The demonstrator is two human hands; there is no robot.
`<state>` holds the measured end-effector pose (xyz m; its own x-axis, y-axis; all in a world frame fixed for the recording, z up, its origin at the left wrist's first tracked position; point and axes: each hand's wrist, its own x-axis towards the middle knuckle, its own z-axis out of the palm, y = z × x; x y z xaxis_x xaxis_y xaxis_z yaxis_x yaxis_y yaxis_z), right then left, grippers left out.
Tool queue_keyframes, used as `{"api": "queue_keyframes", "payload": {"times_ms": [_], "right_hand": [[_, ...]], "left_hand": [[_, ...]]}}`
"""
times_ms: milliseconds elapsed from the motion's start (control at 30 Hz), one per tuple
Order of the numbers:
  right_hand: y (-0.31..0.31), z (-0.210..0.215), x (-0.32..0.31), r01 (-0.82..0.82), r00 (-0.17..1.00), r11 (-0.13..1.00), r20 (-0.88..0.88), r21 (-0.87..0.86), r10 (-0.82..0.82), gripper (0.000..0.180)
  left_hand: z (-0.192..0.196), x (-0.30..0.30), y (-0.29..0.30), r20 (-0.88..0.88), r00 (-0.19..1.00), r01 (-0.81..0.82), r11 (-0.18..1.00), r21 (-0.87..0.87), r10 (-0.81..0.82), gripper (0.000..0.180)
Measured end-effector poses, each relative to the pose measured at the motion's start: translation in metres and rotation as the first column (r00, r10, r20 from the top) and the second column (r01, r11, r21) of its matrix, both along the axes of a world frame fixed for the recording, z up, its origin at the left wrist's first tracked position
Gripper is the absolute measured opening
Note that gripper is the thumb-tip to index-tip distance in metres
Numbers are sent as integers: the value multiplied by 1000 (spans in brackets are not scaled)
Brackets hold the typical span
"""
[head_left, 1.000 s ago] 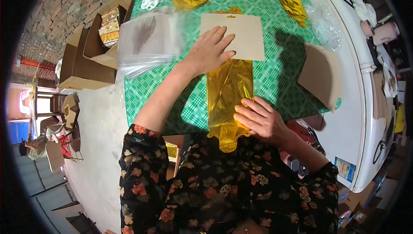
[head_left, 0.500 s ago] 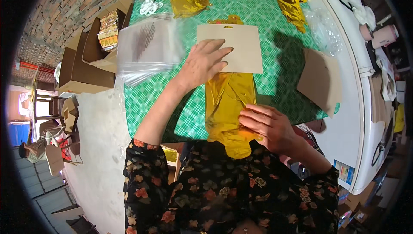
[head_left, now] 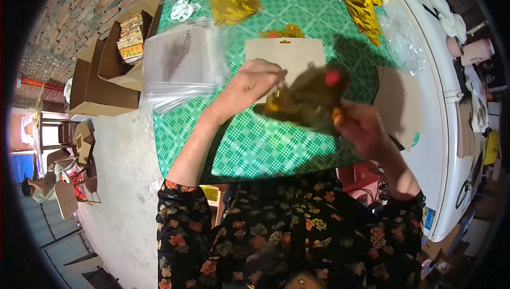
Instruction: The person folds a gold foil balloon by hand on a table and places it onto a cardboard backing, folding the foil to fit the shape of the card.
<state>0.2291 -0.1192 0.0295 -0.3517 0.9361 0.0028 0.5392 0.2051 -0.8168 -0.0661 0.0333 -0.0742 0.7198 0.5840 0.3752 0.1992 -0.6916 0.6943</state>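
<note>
so the shiny, thin gold foil piece with a red spot (head_left: 311, 103) is up off the table, bunched over the lower part of the flat beige cardboard card with a slot near its top edge (head_left: 284, 50). it's pretty smeared, so i can't make out the exact fold. the right hand (head_left: 364, 127) looks pinched on the foil's near right edge, thumb and fingers together as far as the blur shows. the left hand (head_left: 252, 87) has its fingers curled in close to each other at the card's left side, but i can't tell if they're clamped on foil or just pressing the card.

main worry imo: if that left hand is only resting there, a hard tug from the right could drag the card crooked on the slick-looking green plaid tablecloth (head_left: 255, 151). foil this thin probably creases or tears if the pinch pulls from one corner. more gold foil pokes out past the card's top edge, so a skewed card could leave the fold lopsided. a sloppy left elbow might also knock the stack of clear, flat plastic bags (head_left: 183, 58).
</note>
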Motion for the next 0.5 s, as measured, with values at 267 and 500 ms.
{"api": "queue_keyframes", "payload": {"times_ms": [267, 500], "right_hand": [[119, -28, 24, 145, 963, 973, -200, -178, -181, 38], [183, -56, 14, 146, 969, 913, -133, -381, -211, 54]], "left_hand": [[4, -12, -7, 79, 983, -27, 557, -830, 166, 86], [5, -8, 2, -63, 996, -90, 684, -724, 64, 56]]}}
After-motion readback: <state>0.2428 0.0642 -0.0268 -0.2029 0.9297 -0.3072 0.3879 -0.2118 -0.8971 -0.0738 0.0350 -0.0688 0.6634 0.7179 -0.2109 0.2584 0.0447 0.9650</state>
